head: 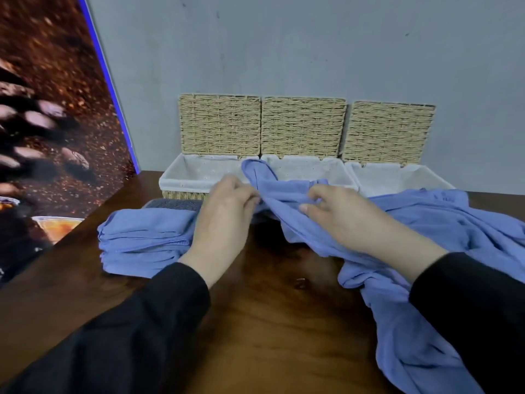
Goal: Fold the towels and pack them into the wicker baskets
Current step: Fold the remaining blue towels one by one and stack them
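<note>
Both hands, left hand (224, 206) and right hand (338, 214), pinch the blue towel (284, 194) between them.

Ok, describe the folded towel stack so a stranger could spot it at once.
Three open wicker baskets line the grey wall. In front of the leftmost one, by the left hand, lies the folded towel stack: neat and flat, unlike the crumpled blue towels on the right.

No legible text, label, brand or number on any surface in view
</note>
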A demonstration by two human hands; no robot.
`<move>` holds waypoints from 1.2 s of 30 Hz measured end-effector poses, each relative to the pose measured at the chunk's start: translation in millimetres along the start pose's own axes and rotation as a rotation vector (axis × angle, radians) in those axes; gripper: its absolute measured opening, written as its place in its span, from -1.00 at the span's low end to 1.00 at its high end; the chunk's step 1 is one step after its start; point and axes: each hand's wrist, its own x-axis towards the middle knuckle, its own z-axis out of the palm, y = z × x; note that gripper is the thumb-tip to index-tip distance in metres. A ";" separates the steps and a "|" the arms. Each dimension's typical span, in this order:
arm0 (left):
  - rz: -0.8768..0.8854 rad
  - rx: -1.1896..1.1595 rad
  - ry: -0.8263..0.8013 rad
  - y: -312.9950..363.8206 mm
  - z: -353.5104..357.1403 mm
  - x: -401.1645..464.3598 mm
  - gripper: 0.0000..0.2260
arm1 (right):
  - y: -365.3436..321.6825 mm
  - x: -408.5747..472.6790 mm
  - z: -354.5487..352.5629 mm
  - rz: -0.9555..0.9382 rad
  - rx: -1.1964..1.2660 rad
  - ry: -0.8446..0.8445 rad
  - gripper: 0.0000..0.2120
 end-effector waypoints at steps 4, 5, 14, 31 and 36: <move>-0.202 0.093 -0.122 -5.8 -24.5 26.8 -0.76 | -23.1 32.2 11.6 0.104 0.298 0.070 -0.73; -0.213 0.087 -0.155 -6.2 -24.0 23.0 -0.73 | -21.4 37.4 22.4 0.148 0.382 0.033 -0.71; -0.051 -0.066 -0.526 -20.1 17.2 -70.3 -0.59 | 3.2 -22.1 93.6 0.110 0.124 -0.208 -0.77; 0.111 0.048 -0.502 -20.5 43.4 -66.1 -0.65 | 28.3 -46.9 74.1 -0.032 0.227 -0.013 -0.90; 0.048 0.101 -0.242 -31.1 40.5 -57.1 -0.73 | 41.5 -60.1 72.7 -0.078 0.221 -0.354 -0.74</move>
